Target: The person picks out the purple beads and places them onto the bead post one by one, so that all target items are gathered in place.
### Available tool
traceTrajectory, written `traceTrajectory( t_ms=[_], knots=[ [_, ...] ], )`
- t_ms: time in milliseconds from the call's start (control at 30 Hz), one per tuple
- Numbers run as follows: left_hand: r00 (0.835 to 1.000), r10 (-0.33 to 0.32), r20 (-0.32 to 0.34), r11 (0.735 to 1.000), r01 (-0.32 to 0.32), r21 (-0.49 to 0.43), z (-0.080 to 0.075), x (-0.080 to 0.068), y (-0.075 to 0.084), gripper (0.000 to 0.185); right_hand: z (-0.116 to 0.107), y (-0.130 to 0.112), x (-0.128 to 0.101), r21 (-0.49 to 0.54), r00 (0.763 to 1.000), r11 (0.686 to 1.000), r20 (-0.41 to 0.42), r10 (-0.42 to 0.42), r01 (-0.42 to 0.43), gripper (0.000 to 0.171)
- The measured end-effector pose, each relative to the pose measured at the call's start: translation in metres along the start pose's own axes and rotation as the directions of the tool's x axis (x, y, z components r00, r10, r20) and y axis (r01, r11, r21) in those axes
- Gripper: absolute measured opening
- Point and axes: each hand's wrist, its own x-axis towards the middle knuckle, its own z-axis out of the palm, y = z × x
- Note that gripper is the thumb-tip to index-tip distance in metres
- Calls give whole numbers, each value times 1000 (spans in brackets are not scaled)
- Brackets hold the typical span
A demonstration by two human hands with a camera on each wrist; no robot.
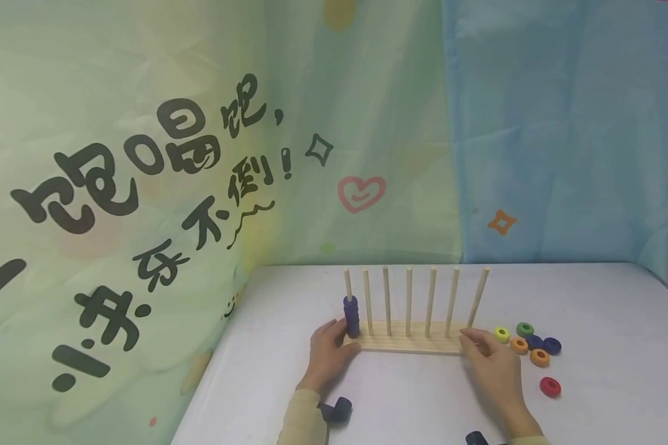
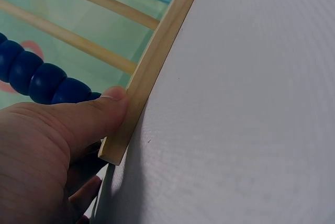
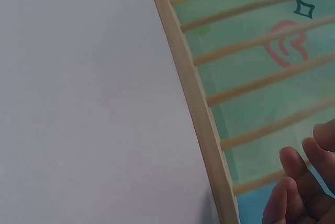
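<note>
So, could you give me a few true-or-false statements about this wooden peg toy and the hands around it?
1. The wooden base with seven upright pegs stands on the white table. True.
2. The stack of dark blue rings sits on the rightmost peg. False: it is on the leftmost peg.
3. The left hand touches the left end of the base, thumb against its edge. True.
4. The loose coloured rings lie to the left of the base. False: they lie to its right, beyond the right hand.
5. The single red ring is stacked on a peg. False: it lies flat on the table, apart from the others.
</note>
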Motion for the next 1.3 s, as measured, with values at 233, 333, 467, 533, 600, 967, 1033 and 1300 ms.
traceTrajectory(
  t_ms=[233, 333, 467, 533, 600, 967, 1033, 1300],
  knots=[
    [1000, 4, 6, 1000, -4, 10, -2, 0, 3, 57, -15, 9, 7, 17, 996, 998, -56, 64, -63, 28],
    [1000, 16, -1, 1000, -16, 17, -3, 0, 5, 57, -19, 14, 10, 38, 993, 998, -101, 56, -53, 24],
    [1000, 23, -7, 999, -23, 23, -3, 0, 5, 57, -25, 21, 14, 50, 983, 999, -183, 14, -5, 17],
    [1000, 26, -9, 999, -26, 26, -3, 0, 4, 58, -29, 23, 16, 35, 979, 999, -202, 15, -8, 17],
    [1000, 27, -10, 999, -27, 26, -2, 1, 3, 58, -34, 26, 18, 28, 978, 999, -207, 32, -27, 19],
    [999, 39, -19, 999, -38, 33, -1, 0, 4, 57, -52, 45, 29, 12, 948, 989, -282, 144, -147, 24],
    [999, 48, -22, 998, -47, 38, -1, 0, 3, 57, -57, 47, 30, 34, 938, 977, -277, 210, -209, 26],
    [996, 81, -36, 996, -79, 45, -1, 1, 4, 55, -69, 61, 37, 57, 883, 927, -288, 371, -370, 34]
  ],
)
